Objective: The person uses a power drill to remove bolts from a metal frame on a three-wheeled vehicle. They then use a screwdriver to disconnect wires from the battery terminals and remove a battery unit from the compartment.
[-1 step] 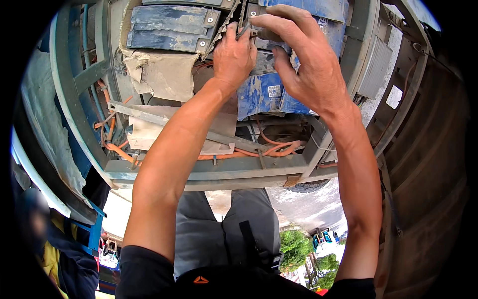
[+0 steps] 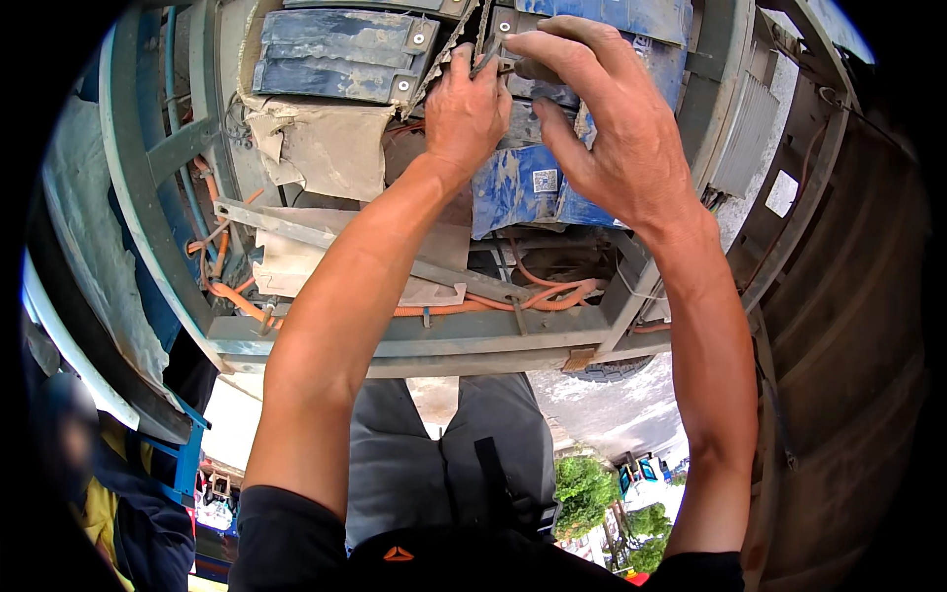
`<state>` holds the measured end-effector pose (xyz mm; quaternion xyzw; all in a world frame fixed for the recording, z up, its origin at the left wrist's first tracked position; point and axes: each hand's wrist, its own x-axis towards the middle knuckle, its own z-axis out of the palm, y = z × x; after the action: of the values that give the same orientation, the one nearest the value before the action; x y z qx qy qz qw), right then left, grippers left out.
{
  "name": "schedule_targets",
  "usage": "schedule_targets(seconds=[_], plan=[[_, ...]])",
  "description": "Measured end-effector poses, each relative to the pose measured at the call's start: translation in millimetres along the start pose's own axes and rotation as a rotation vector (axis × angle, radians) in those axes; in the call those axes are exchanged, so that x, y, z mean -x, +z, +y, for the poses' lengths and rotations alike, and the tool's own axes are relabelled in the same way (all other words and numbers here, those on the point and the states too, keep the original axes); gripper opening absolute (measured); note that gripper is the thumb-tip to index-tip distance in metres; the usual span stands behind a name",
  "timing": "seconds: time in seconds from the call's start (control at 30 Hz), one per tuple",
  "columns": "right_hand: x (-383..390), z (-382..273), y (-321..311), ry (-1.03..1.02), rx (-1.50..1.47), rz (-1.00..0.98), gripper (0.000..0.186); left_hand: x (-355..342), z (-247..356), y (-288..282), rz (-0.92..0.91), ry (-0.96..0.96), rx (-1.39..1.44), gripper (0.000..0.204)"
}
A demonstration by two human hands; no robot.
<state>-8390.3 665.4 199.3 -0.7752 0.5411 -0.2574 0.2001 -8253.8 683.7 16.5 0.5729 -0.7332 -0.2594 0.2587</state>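
My left hand (image 2: 462, 116) is at the gap between two rows of dirty blue battery blocks. Its fingers are closed by a thin dark piece (image 2: 484, 65); what exactly they grip is hidden. Over the right-hand block (image 2: 513, 183), my right hand (image 2: 617, 133) is curved, its thumb apart from its fingers, with nothing plainly held. Its forefinger tip comes close to a bolted terminal (image 2: 503, 27) and to the left hand's fingertips. On the left, another blue block (image 2: 330, 57) has metal terminals along its edge. A torn cardboard strip (image 2: 441, 74) runs beside the gap.
A grey metal frame (image 2: 414, 341) surrounds the blocks. Orange cables (image 2: 552, 296) run along its near side, with a loose metal bar (image 2: 276, 223) slanting over cardboard (image 2: 321, 148) nearby. A ribbed brown panel (image 2: 848, 345) rises at the right. Another person's dark clothing (image 2: 148, 513) shows lower left.
My right thumb and fingertips have shifted very slightly. The left hand keeps its place at the gap.
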Motion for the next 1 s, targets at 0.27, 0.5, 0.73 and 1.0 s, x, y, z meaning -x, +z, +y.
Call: schedule_targets(seconds=[0.27,0.5,0.73,1.0], plan=[[-3.2,-2.3,-4.9,-0.040,0.053,-0.006,0.027,1.2,-2.2,1.5,0.042,0.014,0.009,0.033],[1.5,13.9,6.0,-0.134,0.117,0.035,0.029,0.9,-3.7,0.2,0.050,0.030,0.020,0.033],[14.1,8.4,8.4,0.090,-0.076,-0.017,0.031,1.7,-1.6,-1.1,0.016,0.014,0.033,0.035],[52.6,-12.4,-42.4,0.249,-0.197,0.259,0.033,8.1,1.5,-22.3,0.063,0.025,0.137,0.024]])
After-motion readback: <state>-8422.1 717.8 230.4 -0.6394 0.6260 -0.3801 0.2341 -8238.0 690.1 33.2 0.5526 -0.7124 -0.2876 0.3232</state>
